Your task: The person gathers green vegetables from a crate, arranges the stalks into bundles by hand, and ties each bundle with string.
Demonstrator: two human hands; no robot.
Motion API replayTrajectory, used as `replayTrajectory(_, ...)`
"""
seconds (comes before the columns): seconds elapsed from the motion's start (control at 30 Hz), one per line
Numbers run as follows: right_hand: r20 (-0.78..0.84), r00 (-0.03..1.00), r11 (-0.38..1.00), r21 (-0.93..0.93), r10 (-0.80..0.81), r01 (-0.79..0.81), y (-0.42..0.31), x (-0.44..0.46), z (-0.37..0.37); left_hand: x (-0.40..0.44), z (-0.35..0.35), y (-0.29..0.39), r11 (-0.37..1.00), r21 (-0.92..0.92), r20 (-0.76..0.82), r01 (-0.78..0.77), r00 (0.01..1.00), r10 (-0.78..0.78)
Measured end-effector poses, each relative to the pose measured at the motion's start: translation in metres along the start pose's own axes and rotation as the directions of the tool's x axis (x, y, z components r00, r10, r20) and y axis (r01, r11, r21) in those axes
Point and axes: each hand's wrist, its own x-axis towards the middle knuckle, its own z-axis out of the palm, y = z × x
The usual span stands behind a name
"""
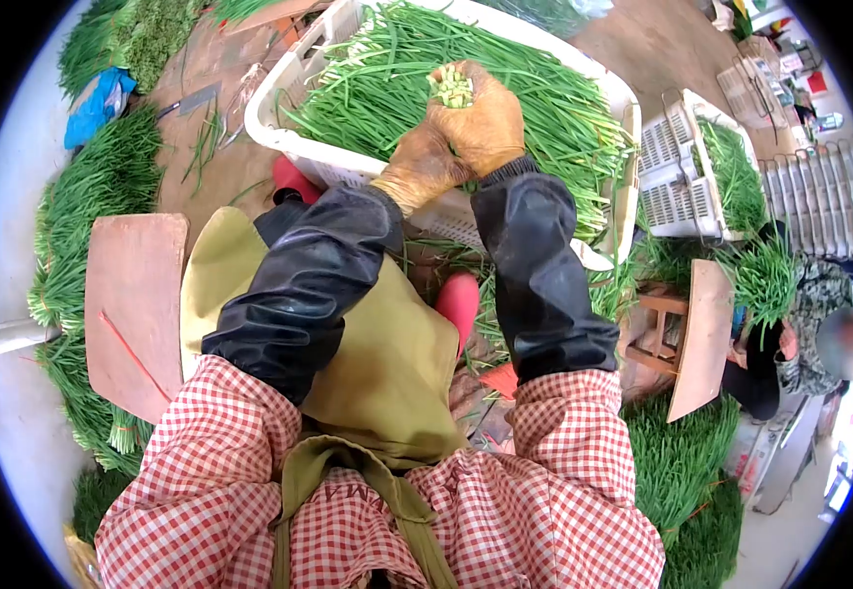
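In front of me, over a white plastic crate (267, 108) heaped with green chives (377, 83), both of my gloved hands meet. My right hand (490, 118) is closed around a bunch of chives (454, 88), whose pale cut ends stick up out of the fist. Pressed against it lower down is my left hand (422, 165), fingers curled round the same bunch, as far as I can see. Worn tan gloves cover both hands, and the bunch's lower part is hidden behind them.
Bundled chives (103, 196) line the left wall, near a blue plastic bag (100, 106) and a knife (191, 100). A board (137, 304) stands left. Right are more crates (670, 162), a wooden stool (696, 339), stacked chives (682, 452) and another person (809, 314) holding chives.
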Motion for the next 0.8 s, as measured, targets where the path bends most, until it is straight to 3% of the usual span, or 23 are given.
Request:
replayTrajectory(0.07,0.024,1.000,0.998,-0.069,-0.008,0.010,-0.004,0.015,0.010,-0.010,-0.017,0.028,0.969,0.046,0.088,0.243,0.965,-0.246)
replayTrajectory(0.1,0.037,0.999,0.991,-0.132,0.001,0.004,-0.006,0.025,0.015,-0.022,-0.019,0.038,0.910,0.326,-0.020,0.254,0.965,-0.263)
replayTrajectory(0.13,0.046,0.988,0.989,-0.011,-0.150,0.150,0.010,0.049,0.017,-0.030,-0.024,0.040,0.768,0.577,-0.128,0.279,0.959,-0.253)
replayTrajectory(0.17,-0.004,0.995,0.975,-0.199,-0.099,0.096,-0.004,0.072,-0.006,-0.038,-0.022,0.015,0.802,0.537,-0.123,0.263,0.964,-0.234)
replayTrajectory(0.2,-0.099,0.989,0.991,-0.082,-0.113,0.105,-0.021,0.087,-0.033,-0.041,-0.033,0.019,0.804,0.529,-0.143,0.271,0.962,-0.230)
replayTrajectory(0.27,-0.247,0.968,0.853,0.496,-0.039,0.161,-0.066,0.094,-0.121,-0.050,-0.053,0.037,0.753,0.585,-0.206,0.303,0.953,-0.224)
replayTrajectory(0.33,-0.277,0.958,0.729,0.642,-0.070,0.239,-0.091,0.089,-0.205,-0.069,-0.076,0.035,0.771,0.566,-0.225,0.292,0.954,-0.197)
replayTrajectory(0.4,-0.469,0.872,0.837,0.412,-0.143,0.359,-0.099,0.061,-0.263,-0.085,-0.100,0.033,0.729,0.581,-0.158,0.362,0.929,-0.335)
replayTrajectory(0.47,-0.513,0.840,0.926,0.205,-0.174,0.317,-0.115,0.006,-0.299,-0.095,-0.116,0.029,0.750,0.547,-0.135,0.372,0.924,-0.359)
replayTrajectory(0.53,-0.500,0.855,0.927,0.238,-0.140,0.291,-0.129,-0.052,-0.326,-0.097,-0.125,0.032,0.808,0.510,-0.164,0.294,0.956,-0.244)
replayTrajectory(0.63,-0.424,0.905,0.966,0.221,-0.028,0.133,-0.140,-0.129,-0.354,-0.079,-0.121,0.039,0.984,0.166,-0.093,0.061,0.995,-0.046)
replayTrajectory(0.67,-0.369,0.929,0.965,0.254,0.032,0.067,-0.145,-0.155,-0.361,-0.081,-0.127,0.088,0.985,0.029,0.023,0.170,0.985,-0.170)
replayTrajectory(0.73,-0.116,0.984,0.870,0.488,0.136,-0.063,-0.157,-0.202,-0.363,-0.068,-0.106,0.117,0.960,-0.239,0.206,0.148,0.974,-0.099)
replayTrajectory(0.8,0.064,0.993,0.709,0.696,0.097,-0.114,-0.157,-0.235,-0.346,-0.075,-0.087,0.162,0.825,-0.543,0.392,0.156,0.916,0.085)
